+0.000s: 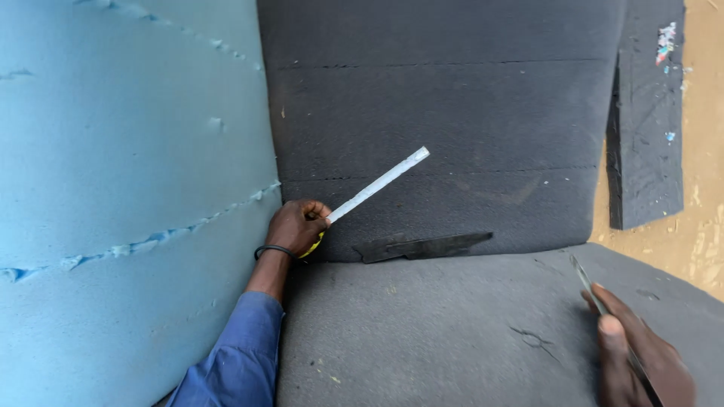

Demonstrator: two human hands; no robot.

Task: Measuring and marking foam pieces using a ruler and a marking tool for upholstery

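The light is soft, even daylight, and I cannot tell from which side it comes. My left hand throws almost no shadow on the dark foam. The tape blade shines pale, near to glare. The blue foam is bright and a little washed. My right hand, low at the edge, looks slightly blurred. The straight edges bend toward the corners.

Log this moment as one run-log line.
left hand: holds tape measure, blade out | right hand: holds knife | surface: dark foam
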